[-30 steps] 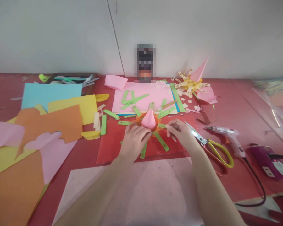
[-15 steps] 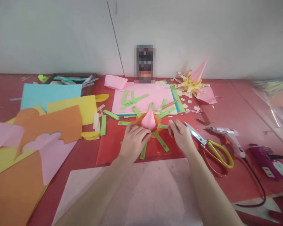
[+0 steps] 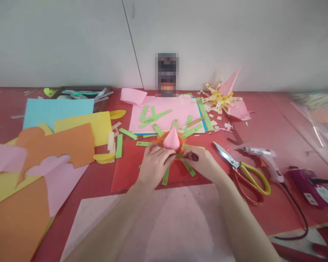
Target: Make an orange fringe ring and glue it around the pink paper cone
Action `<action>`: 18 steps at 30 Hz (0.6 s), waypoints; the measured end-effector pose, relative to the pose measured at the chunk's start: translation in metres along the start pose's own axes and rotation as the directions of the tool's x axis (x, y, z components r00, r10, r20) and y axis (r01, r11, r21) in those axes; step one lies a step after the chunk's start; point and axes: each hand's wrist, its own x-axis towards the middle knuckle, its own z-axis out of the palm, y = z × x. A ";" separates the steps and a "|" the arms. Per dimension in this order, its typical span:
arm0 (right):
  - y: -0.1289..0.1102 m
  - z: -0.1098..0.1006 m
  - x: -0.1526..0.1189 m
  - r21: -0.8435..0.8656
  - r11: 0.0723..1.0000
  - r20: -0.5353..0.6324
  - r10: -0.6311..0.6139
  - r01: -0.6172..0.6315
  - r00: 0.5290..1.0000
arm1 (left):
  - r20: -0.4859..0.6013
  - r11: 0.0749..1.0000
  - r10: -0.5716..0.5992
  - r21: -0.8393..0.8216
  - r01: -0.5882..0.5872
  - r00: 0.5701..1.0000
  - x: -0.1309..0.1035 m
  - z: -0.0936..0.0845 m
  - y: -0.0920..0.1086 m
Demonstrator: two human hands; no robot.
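A paper figure lies on a red sheet [image 3: 125,173]: a pink paper cone [image 3: 171,139] rises from an orange paper base, and green paper strips with star marks radiate around it. My left hand [image 3: 155,160] is closed on the near left edge of the orange base, thumb beside the cone. At the near right of the base, the fingers of my right hand [image 3: 198,160] are pinched by the inner end of a green paper strip [image 3: 190,170]. Those fingertips partly hide what they grip.
Scissors [image 3: 236,165], a glue gun [image 3: 265,156] and a purple power socket [image 3: 313,187] lie at right. Orange sheets [image 3: 68,143] and other coloured papers spread over the left. A second paper figure [image 3: 222,98] stands at the back, near a pencil [image 3: 196,121].
My right hand has moved left and slightly nearer, from the outer end of the right-hand green strip to close beside the orange base. My left hand stays in place.
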 end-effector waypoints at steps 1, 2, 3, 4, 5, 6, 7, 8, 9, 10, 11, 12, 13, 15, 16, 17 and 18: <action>0.001 0.001 0.000 -0.021 1.000 0.002 0.001 -0.001 1.000 | 0.001 1.000 0.002 0.004 -0.002 1.000 0.000 0.000 0.000; 0.002 0.001 0.000 -0.037 0.999 0.002 -0.002 0.002 1.000 | 0.004 1.000 0.005 0.006 -0.005 1.000 0.000 0.000 0.000; 0.003 0.002 0.000 -0.049 0.999 0.001 -0.007 0.007 1.000 | 0.009 1.000 0.009 0.007 -0.009 1.000 0.000 0.001 0.000; 0.003 0.002 0.000 -0.058 0.998 -0.001 -0.012 0.012 1.000 | 0.013 1.000 0.011 0.007 -0.011 1.000 0.000 0.001 0.000; 0.003 0.002 0.001 -0.064 0.998 -0.002 -0.015 0.015 1.000 | 0.015 1.000 0.013 0.007 -0.013 1.000 -0.001 0.001 0.000; 0.003 0.002 0.001 -0.067 0.998 -0.002 -0.014 0.014 1.000 | 0.014 1.000 0.013 0.006 -0.013 1.000 -0.001 0.001 0.000; 0.002 0.002 0.001 -0.068 0.998 0.004 -0.010 0.011 1.000 | 0.010 1.000 0.013 0.007 -0.013 1.000 -0.001 0.002 0.000; 0.002 0.001 0.001 -0.067 0.998 0.010 -0.005 0.006 1.000 | 0.005 1.000 0.014 0.009 -0.014 1.000 0.000 0.002 0.000; 0.001 0.001 0.001 -0.067 0.998 0.015 0.001 0.000 1.000 | 0.001 1.000 0.015 0.011 -0.015 1.000 0.000 0.002 0.000; 0.001 0.001 0.000 -0.066 0.998 0.019 0.008 -0.007 1.000 | -0.004 1.000 0.018 0.011 -0.018 1.000 0.000 0.002 0.000; 0.001 0.001 0.000 -0.065 0.998 0.023 0.015 -0.013 1.000 | -0.007 1.000 0.021 0.010 -0.021 1.000 0.000 0.002 -0.001; 0.000 0.000 0.000 -0.063 0.998 0.025 0.020 -0.018 0.999 | -0.009 1.000 0.024 0.009 -0.024 1.000 0.000 0.002 -0.001; 0.000 0.000 0.001 -0.061 0.998 0.028 0.023 -0.021 0.999 | -0.007 1.000 0.025 0.008 -0.025 1.000 0.001 0.002 -0.001; 0.000 0.000 0.001 -0.060 0.998 0.032 0.021 -0.019 0.999 | -0.006 1.000 0.025 0.009 -0.025 1.000 0.001 0.002 0.000; 0.000 0.001 0.001 -0.061 0.998 0.033 0.017 -0.015 0.999 | -0.005 1.000 0.025 0.010 -0.025 1.000 0.001 0.002 0.000; 0.000 0.001 0.001 -0.063 0.998 0.032 0.013 -0.011 0.999 | -0.005 1.000 0.025 0.012 -0.025 1.000 0.001 0.002 0.000; 0.001 0.001 0.001 -0.065 0.998 0.029 0.012 -0.010 1.000 | -0.005 1.000 0.025 0.014 -0.025 1.000 0.001 0.001 0.000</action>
